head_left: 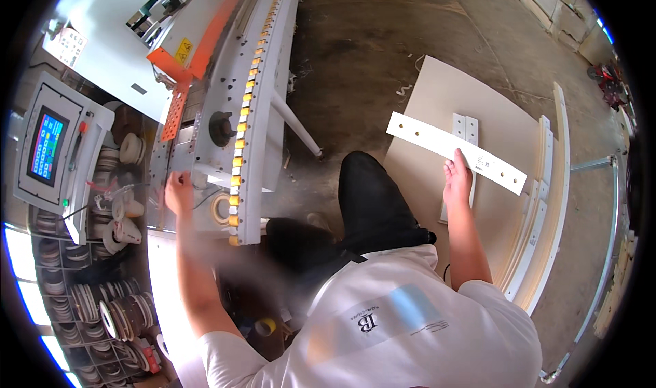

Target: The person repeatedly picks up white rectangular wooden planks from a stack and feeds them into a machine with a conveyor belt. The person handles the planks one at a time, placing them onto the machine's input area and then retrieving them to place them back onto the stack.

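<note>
White shirt [403, 313] was behind both hands: right hand [458, 177] gripped white board [441, 145]; left hand [179, 192] curled, its hold unclear to me.

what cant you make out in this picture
Head view:
Whether the left hand holds anything: fingers too small.
Middle of the white pieces on the panel: hidden by the white strip at the right hand.
Roller rail's far end: cut off by the top edge.
Screen's details: too small.

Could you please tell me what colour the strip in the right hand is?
The strip is white, with dark holes; it shows best in the head view.
</note>
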Demonstrator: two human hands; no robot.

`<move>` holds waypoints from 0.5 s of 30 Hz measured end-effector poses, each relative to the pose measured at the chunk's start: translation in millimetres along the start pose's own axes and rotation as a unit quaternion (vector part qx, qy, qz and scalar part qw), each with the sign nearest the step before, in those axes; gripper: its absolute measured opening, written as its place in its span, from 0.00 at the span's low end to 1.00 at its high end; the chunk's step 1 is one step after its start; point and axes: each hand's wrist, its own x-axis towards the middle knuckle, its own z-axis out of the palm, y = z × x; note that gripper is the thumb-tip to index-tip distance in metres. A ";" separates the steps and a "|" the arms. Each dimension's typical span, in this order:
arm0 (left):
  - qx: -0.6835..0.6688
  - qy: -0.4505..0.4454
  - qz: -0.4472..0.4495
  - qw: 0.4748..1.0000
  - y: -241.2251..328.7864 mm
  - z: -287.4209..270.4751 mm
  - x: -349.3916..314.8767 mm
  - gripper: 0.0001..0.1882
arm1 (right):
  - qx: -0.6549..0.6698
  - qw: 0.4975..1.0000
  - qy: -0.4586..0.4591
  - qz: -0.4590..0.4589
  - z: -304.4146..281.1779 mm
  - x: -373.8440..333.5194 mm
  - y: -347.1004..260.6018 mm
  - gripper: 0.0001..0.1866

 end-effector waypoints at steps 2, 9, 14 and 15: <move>-0.079 0.008 0.045 0.996 13.7 -1.4 -9.9 0.08 | 0.011 0.999 -0.032 0.027 3.7 -6.9 11.8 0.17; -0.245 -0.052 0.330 0.910 222.9 -70.3 -88.7 0.18 | 0.012 0.987 -0.143 0.074 43.3 -55.0 27.4 0.12; -0.236 -0.109 0.447 0.856 294.7 -96.9 -131.0 0.26 | 0.014 0.969 -0.234 0.077 65.2 -87.4 42.2 0.09; -0.239 -0.106 0.444 0.857 300.0 -96.8 -135.0 0.27 | 0.008 0.965 -0.250 0.079 70.0 -93.8 43.8 0.08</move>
